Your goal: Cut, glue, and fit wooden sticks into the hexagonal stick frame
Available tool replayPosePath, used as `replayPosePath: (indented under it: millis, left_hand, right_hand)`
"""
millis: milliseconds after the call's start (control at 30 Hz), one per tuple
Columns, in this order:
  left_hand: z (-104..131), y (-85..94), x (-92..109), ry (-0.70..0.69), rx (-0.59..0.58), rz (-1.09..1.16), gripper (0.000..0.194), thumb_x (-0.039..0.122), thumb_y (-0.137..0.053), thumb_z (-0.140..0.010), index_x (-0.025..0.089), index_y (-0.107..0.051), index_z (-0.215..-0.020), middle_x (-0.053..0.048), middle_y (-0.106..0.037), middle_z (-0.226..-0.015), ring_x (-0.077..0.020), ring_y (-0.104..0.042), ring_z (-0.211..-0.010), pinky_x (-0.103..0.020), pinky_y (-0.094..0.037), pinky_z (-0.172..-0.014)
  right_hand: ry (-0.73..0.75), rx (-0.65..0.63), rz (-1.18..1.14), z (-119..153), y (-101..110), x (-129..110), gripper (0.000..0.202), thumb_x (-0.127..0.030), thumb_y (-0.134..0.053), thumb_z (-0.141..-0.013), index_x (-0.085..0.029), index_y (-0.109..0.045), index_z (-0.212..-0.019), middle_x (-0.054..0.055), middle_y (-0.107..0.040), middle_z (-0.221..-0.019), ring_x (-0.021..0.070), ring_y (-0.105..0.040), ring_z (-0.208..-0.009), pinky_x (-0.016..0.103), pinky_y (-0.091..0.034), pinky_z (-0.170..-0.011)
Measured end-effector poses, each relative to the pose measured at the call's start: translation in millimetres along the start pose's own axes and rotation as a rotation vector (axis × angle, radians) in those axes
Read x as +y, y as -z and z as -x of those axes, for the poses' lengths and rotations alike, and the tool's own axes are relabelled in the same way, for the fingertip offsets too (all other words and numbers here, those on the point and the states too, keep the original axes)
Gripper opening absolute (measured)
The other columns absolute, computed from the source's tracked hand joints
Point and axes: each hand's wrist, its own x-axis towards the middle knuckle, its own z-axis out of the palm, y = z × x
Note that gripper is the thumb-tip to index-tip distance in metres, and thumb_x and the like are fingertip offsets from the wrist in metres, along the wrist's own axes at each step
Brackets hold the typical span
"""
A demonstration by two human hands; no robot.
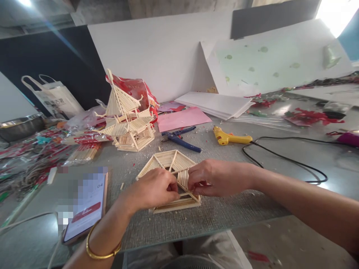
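Observation:
A many-sided roof-like piece of thin wooden sticks (161, 158) lies flat on the table in front of me, with spokes and gaps at its middle. My left hand (157, 188) rests over its near left part, thumb and fingers pinched together. From the right, my right hand (210, 177) reaches over its right side with curled fingers. A short wooden stick (185, 194) spans the space between both sets of fingertips, near the front edge of the piece. The right fingertips are partly hidden.
Behind stands a stick-built pagoda model (127, 123). Blue-handled cutters (182, 140) and a yellow hot glue gun (231, 137) with a black cable lie beyond my hands. A phone (86, 205) sits at left, near bundled sticks (82, 153). Pink paper (183, 118) lies further back.

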Motion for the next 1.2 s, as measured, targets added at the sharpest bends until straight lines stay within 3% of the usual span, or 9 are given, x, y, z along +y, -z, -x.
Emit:
replayPosePath:
  millis: [633, 1200]
  left_hand:
    - [3.4, -2.1, -1.4, 0.016, 0.036, -0.004, 0.020, 0.027, -0.051, -0.070, 0.019, -0.068, -0.076, -0.003, -0.065, -0.074, -0.0138, -0.055, -0.068, -0.027, -0.035, -0.060]
    - [5.0, -2.0, -3.1, 0.011, 0.078, 0.025, 0.020, 0.031, -0.052, -0.075, 0.019, -0.067, -0.076, -0.002, -0.064, -0.075, -0.0140, -0.055, -0.070, -0.027, -0.036, -0.061]
  right_hand:
    - [0.047, 0.042, 0.166, 0.8, -6.7, -1.9, 0.013, -0.012, -0.046, -0.083, -0.015, -0.059, -0.081, 0.003, -0.058, -0.077, 0.0104, -0.050, -0.069, 0.021, -0.036, -0.061]
    - [0.041, 0.124, 0.161, 3.7, -6.7, 1.7, 0.012, -0.014, -0.047, -0.083, -0.015, -0.058, -0.083, 0.003, -0.057, -0.075, 0.0102, -0.050, -0.067, 0.022, -0.035, -0.060]
